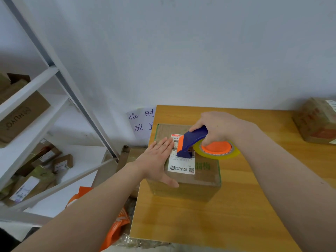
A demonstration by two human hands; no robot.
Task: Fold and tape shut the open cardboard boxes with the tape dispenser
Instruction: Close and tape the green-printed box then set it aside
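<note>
A closed cardboard box (201, 180) with a white shipping label (181, 166) on top sits on the wooden table (209, 220). My left hand (156, 160) lies flat on the box's top left part, fingers straight, thumb over the front edge. My right hand (218, 128) grips the blue and orange tape dispenser (190, 142), whose blade end presses on the label. Its roll of clear tape (218, 150) with an orange hub lies over the box's right side.
A second cardboard box (316, 120) stands at the table's far right. White metal shelves (36, 99) on the left hold several parcels. More boxes and an orange bag (116, 228) lie on the floor beside the table. A handwritten paper sign (141, 122) hangs on the wall.
</note>
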